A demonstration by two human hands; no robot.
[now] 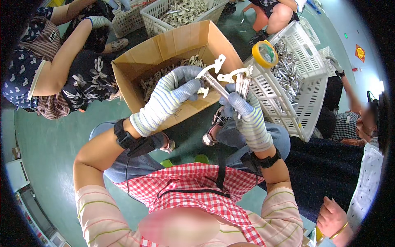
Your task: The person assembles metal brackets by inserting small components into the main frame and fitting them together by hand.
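Both forearms rise from the lower edge and bend inward, so the 2 gloved hands meet in the middle of the view, above the person's knees. The left hand (177, 88), in a striped grey-tipped glove, is raised with its wrist cocked; its fingers (190, 87) are curled closed around the near end of a slim metal rod (214, 84), with a white plastic hook piece (214, 66) sticking up just beyond them. The right hand (242, 111), in a matching glove, is held upright just right of it, fingers wrapped tight around a small bundle of shiny metal pieces (242, 84) topped by another white plastic piece (230, 76). The rod runs between the 2 hands, touching both.

Each wrist carries 1 black strap. Just beyond the hands stands 1 open cardboard box (164, 49) holding many pale small parts. To its right is 1 white plastic basket (304, 86) full of metal pieces, with 1 roll of yellow tape (265, 53) on its near rim. Farther off sits another white basket (164, 16) of pale parts. At far left, another person's arm (66, 53) reaches toward the box.
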